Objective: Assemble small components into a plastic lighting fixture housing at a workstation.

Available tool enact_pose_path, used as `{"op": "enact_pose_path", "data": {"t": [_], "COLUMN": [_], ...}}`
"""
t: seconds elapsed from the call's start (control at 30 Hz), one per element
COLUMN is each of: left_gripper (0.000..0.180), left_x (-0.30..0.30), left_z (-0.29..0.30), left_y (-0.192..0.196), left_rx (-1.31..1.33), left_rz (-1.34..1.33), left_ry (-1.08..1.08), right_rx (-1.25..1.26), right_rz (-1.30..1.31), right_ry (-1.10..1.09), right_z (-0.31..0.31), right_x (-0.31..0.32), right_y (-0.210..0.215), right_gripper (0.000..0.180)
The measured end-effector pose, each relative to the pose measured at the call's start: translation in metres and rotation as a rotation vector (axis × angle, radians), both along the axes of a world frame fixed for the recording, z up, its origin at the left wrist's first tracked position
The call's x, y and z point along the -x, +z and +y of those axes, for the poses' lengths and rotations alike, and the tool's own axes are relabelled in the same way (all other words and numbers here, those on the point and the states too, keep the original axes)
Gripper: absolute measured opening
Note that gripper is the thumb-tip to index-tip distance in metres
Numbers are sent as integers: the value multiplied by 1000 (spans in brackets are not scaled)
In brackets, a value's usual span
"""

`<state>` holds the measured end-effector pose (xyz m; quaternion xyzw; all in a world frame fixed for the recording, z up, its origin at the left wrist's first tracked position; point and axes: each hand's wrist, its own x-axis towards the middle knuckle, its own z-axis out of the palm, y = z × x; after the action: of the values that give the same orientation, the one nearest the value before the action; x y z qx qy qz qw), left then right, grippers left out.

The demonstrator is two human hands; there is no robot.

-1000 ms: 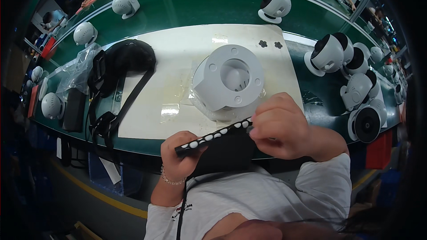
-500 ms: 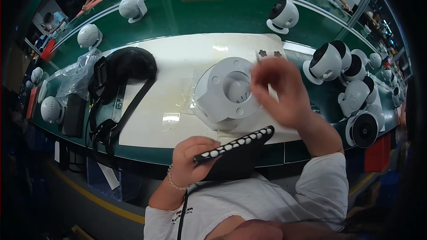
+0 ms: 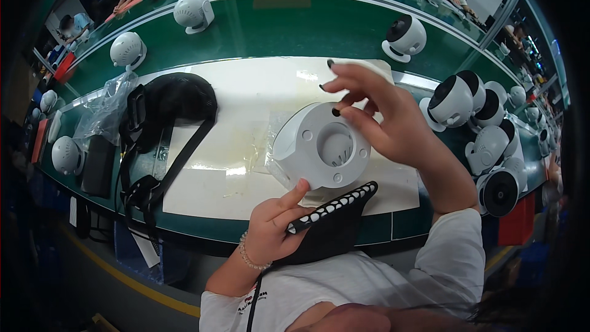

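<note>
my right hand (image 3: 393, 126) moved off black strip (image 3: 335, 209) up to white housing (image 3: 319, 147), pinching small black pad (image 3: 335, 112), probably rubber | left hand (image 3: 276, 227) still grips strip

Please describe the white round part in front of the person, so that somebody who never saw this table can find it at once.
Find the white mat on the green bench. Near its front edge, just above the left hand, lies the white round shell on clear plastic. Unlike the finished ball-shaped units around, it lies open, showing a hollow centre and small holes, with the right hand over it.
</note>
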<state>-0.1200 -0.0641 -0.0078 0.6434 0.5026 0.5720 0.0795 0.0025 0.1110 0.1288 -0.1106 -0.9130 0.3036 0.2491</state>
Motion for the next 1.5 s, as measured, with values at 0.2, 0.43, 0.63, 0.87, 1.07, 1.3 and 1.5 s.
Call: {"op": "enact_pose_path", "data": {"t": [0.2,0.43,0.63,0.87,1.07,1.3,1.5], "left_gripper": [30,31,31,23,24,28,29], "left_x": [0,1,-1,-1,0,-5,-3], "left_z": [0,0,2,2,0,3,3], "left_y": [0,0,2,5,6,4,6], "left_rx": [-3,-32,-37,-43,-20,-74,-43], "left_rz": [13,-13,-20,-36,-39,-75,-23], "left_ry": [8,-9,9,31,23,45,52], "right_rx": [-212,224,-252,-431,-21,-39,-700], "right_rz": [70,19,-34,-91,-23,-31,78], "right_ry": [-11,115,67,44,-5,-6,-114], "right_z": [-6,-14,-19,-33,-31,-37,-40], "right_x": [-2,15,13,-2,-29,-33,-47], "right_y": [6,-15,-11,-4,-33,-47,-65], "right_gripper": [47,35,37,22,8,13,21]}}
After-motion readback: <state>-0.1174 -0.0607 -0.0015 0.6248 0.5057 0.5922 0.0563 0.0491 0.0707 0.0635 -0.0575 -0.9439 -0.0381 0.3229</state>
